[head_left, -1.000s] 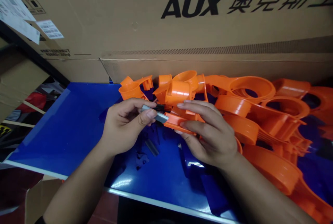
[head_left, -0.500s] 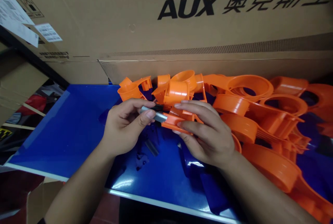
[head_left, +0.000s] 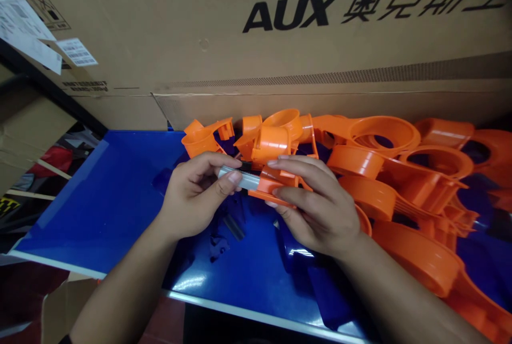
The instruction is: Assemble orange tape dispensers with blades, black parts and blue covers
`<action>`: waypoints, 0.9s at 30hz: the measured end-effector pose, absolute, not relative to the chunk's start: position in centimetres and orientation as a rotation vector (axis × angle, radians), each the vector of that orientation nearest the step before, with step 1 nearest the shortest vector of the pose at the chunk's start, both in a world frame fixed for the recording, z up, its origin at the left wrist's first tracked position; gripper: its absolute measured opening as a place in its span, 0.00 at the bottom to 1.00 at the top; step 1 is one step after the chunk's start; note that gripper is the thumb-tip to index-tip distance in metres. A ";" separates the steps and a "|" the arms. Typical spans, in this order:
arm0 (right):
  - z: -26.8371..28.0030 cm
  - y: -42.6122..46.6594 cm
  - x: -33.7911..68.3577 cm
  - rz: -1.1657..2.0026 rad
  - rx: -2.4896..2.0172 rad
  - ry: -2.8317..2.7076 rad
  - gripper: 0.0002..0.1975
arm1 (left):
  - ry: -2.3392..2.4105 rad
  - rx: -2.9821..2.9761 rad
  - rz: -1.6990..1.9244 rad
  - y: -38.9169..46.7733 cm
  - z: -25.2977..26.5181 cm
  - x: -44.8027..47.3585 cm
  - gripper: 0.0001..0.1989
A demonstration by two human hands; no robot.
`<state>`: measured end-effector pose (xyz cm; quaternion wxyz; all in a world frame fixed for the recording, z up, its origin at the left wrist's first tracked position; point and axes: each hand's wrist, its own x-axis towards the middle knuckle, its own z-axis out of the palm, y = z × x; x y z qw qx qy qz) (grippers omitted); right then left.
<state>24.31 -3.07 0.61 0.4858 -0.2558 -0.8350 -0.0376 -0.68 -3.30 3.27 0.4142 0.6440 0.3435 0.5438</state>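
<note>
My left hand [head_left: 196, 192] pinches a grey metal strip [head_left: 248, 180] between thumb and fingers. The strip's right end meets the near edge of an orange plastic tape dispenser [head_left: 272, 194], overlapping or touching it; how deep it sits I cannot tell. My right hand [head_left: 320, 200] is closed round that dispenser, fingers on top and thumb beneath, hiding much of it. Something black [head_left: 245, 165] shows just behind the strip. Below the hands, a dark strip [head_left: 233, 226] and a small dark piece [head_left: 218, 248] lie on the blue table [head_left: 100, 200].
Several orange tape dispensers [head_left: 384, 133] are heaped at the right and along the back. A large cardboard box [head_left: 180, 29] stands behind the table like a wall. Dark blue glossy pieces [head_left: 328, 290] lie near the front edge. A black bar [head_left: 40, 82] runs along the left.
The grey strip has turned so more of its flat face shows, and it has shifted slightly right against the dispenser. My right hand has hardly moved.
</note>
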 end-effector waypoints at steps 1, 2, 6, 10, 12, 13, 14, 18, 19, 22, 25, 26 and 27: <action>0.6 -3.1 24.3 -0.088 -0.625 -2.038 0.13 | 0.865 1.620 1.355 -3.3 3.3 -0.7 0.07; 0.7 -3.1 24.3 -0.084 -0.625 -2.042 0.13 | 0.867 1.626 1.337 -3.4 3.3 -0.7 0.07; 0.6 -3.1 24.3 -0.066 -0.627 -2.048 0.13 | 0.865 1.670 1.271 -3.4 3.3 -0.8 0.08; 0.6 -3.0 24.4 -0.064 -0.619 -2.031 0.14 | 0.861 1.721 1.248 -3.3 3.2 -0.9 0.08; 0.6 -3.0 24.4 -0.063 -0.613 -2.019 0.15 | 0.855 1.740 1.247 -3.3 3.1 -1.0 0.08; 0.6 -3.0 24.4 -0.061 -0.613 -2.016 0.16 | 0.855 1.743 1.249 -3.2 3.1 -1.0 0.08; 0.6 -2.9 24.3 -0.059 -0.610 -2.013 0.16 | 0.858 1.739 1.252 -3.2 3.2 -1.0 0.08; 0.7 -2.9 24.2 -0.055 -0.610 -1.999 0.17 | 0.898 1.659 1.301 -3.0 3.6 -1.2 0.07; 0.7 -2.9 24.2 -0.060 -0.607 -1.995 0.16 | 0.898 1.630 1.323 -3.0 3.7 -1.3 0.07; 0.7 -2.9 24.3 -0.081 -0.600 -1.989 0.15 | 0.884 1.543 1.373 -2.8 4.0 -1.5 0.05; 0.7 -2.9 24.4 -0.095 -0.606 -1.988 0.15 | 0.874 1.461 1.332 -2.6 4.1 -1.7 0.07; 0.7 -2.9 24.4 -0.102 -0.606 -1.986 0.15 | 0.865 1.436 1.306 -2.5 4.1 -1.7 0.09; 0.8 -2.9 24.5 -0.111 -0.603 -1.980 0.15 | 0.852 1.415 1.274 -2.5 4.1 -1.7 0.10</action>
